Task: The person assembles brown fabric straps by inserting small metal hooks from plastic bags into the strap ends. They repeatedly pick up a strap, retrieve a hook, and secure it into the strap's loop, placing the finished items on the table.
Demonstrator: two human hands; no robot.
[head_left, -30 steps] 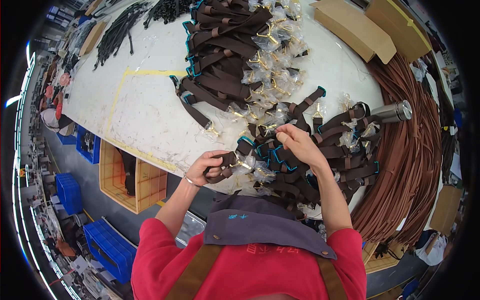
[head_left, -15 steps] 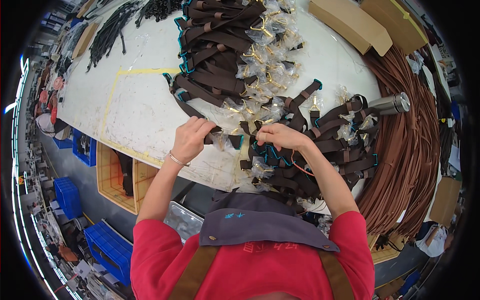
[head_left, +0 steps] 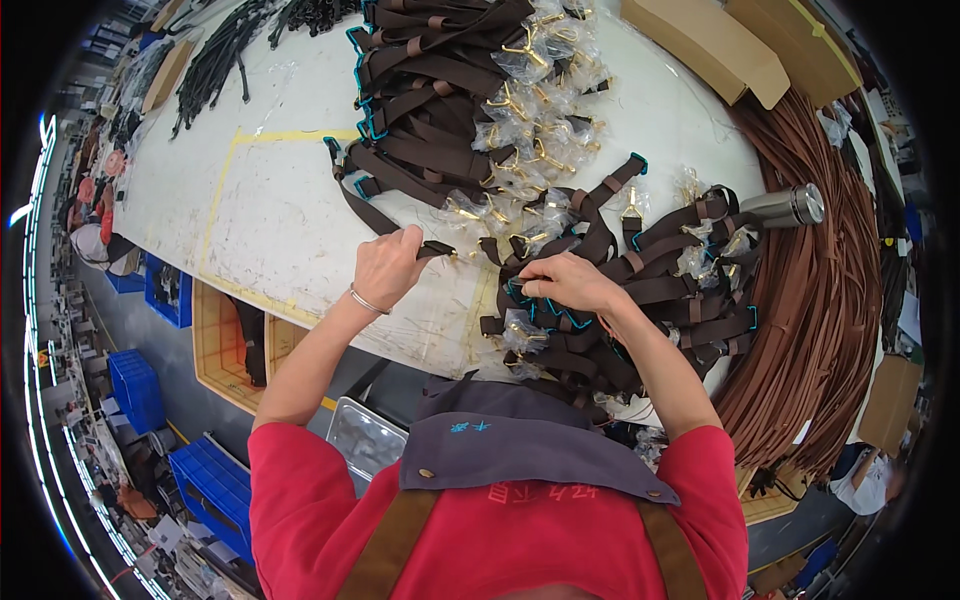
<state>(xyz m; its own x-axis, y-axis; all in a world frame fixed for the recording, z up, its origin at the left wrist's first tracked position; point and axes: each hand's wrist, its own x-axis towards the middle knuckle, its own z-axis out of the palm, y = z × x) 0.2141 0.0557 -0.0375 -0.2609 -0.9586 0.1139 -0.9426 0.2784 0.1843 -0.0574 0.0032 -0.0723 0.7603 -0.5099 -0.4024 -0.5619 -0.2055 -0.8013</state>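
My left hand (head_left: 388, 268) is closed around a dark brown webbing strap (head_left: 366, 212). One end of this strap trails up and left across the table to a teal-edged buckle; its short other end pokes out right of my fingers. My right hand (head_left: 572, 282) pinches at the left edge of a loose heap of similar straps (head_left: 655, 290), its fingertips on a dark strap beside teal-edged buckles. Beyond my hands lies a stacked row of brown straps (head_left: 430, 110), with teal buckles on its left and gold hooks (head_left: 540, 155) in clear plastic on its right.
A steel flask (head_left: 790, 207) lies at the heap's right, against a long bundle of thin brown strips (head_left: 800, 330). Cardboard boxes (head_left: 705, 45) stand at the far right. Black cords (head_left: 225, 60) lie far left. Below the table's left edge are a yellow crate (head_left: 215, 350) and blue crates (head_left: 135, 390).
My left hand has shifted slightly right, and the strap's teal buckle and plastic-wrapped part no longer show beside it. My right hand has barely moved, staying pinched at the heap.
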